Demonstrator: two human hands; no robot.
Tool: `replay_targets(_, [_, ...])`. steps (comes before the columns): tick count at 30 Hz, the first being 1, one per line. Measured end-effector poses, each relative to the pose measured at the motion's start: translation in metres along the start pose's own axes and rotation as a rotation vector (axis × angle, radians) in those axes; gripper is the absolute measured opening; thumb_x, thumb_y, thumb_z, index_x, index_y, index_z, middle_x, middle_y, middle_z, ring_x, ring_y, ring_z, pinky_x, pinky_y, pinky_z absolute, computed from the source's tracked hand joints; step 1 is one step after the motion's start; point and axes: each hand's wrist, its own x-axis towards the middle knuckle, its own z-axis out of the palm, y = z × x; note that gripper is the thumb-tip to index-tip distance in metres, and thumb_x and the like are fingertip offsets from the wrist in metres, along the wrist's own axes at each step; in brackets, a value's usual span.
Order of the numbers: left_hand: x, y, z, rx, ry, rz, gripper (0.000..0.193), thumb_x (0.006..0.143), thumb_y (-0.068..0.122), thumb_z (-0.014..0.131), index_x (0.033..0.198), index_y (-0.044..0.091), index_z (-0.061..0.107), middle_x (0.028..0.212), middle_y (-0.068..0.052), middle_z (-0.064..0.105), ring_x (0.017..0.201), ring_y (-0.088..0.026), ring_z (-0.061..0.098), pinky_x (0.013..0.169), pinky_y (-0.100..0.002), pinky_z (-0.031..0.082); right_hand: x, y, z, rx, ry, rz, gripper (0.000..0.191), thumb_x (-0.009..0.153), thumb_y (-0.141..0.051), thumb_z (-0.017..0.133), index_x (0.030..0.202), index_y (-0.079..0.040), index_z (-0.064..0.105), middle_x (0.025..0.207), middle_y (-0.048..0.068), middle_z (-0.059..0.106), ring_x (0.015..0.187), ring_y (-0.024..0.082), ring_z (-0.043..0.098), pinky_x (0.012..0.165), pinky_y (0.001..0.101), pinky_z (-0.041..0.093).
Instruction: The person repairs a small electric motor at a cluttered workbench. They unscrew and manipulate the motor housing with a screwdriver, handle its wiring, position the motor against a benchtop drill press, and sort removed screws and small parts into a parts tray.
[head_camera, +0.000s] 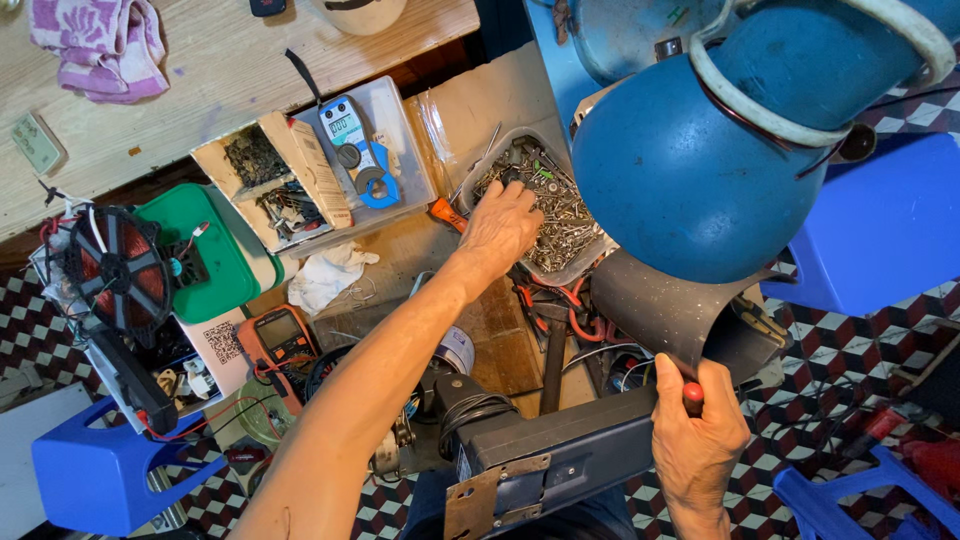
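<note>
My left hand (500, 225) reaches out over a grey tray (590, 262) full of loose screws and small metal parts, fingers curled down among the screws; whether it holds one is hidden. My right hand (697, 440) is closed around a red-handled tool (692, 396), its tip pressed up against the dark grey base (680, 310) of a large blue motor housing (690, 170). A dark grey box-shaped body (560, 455) with a rusty bracket lies across my lap below.
A blue clamp meter (352, 140) lies in a clear box beside cardboard trays of parts. An orange multimeter (282, 335), a red coil on a black frame (118, 268), a green lid (210, 250), blue stools (95, 470) and a white rag (330, 275) surround the spot.
</note>
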Motion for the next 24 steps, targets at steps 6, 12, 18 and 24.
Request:
replay_targets(6, [-0.004,0.000,-0.010,-0.085,0.016,-0.162,0.027,0.077,0.018,0.082,0.097,0.003,0.072,0.103,-0.012,0.062,0.103,-0.029,0.054,0.089,-0.042,0.041,0.001,-0.001,0.004,-0.096,-0.021,-0.070,0.013,0.098,-0.009,0.072,0.100,0.002,0.067,0.082,0.002,0.054,0.069,0.008,0.046,0.058,0.0250,0.041])
replay_targets(12, [0.021,0.026,-0.001,-0.318,0.059,-0.098,0.066,0.067,0.021,0.089,0.125,0.005,0.061,0.117,-0.012,0.060,0.113,-0.031,0.054,0.095,-0.044,0.041,0.005,-0.004,0.006,-0.067,-0.010,-0.065,0.012,0.098,-0.009,0.071,0.101,0.002,0.068,0.083,0.002,0.055,0.068,0.006,0.047,0.057,0.0239,0.042])
replay_targets(18, [0.029,0.025,0.010,-0.290,-0.043,-0.185,0.062,0.068,0.018,0.087,0.125,0.012,0.063,0.110,-0.010,0.062,0.112,-0.030,0.054,0.093,-0.044,0.040,0.008,-0.003,0.006,-0.084,-0.005,-0.068,0.012,0.098,-0.009,0.072,0.100,0.002,0.068,0.083,0.002,0.054,0.068,0.007,0.047,0.057,0.0243,0.041])
replay_targets(24, [0.018,0.000,0.000,-0.070,-0.165,-0.045,0.025,0.075,0.019,0.083,0.098,0.012,0.075,0.101,-0.007,0.062,0.105,-0.025,0.053,0.092,-0.041,0.039,0.011,-0.003,0.006,-0.054,-0.030,-0.042,0.012,0.098,-0.009,0.071,0.103,0.001,0.068,0.083,0.002,0.055,0.067,0.007,0.048,0.056,0.0245,0.041])
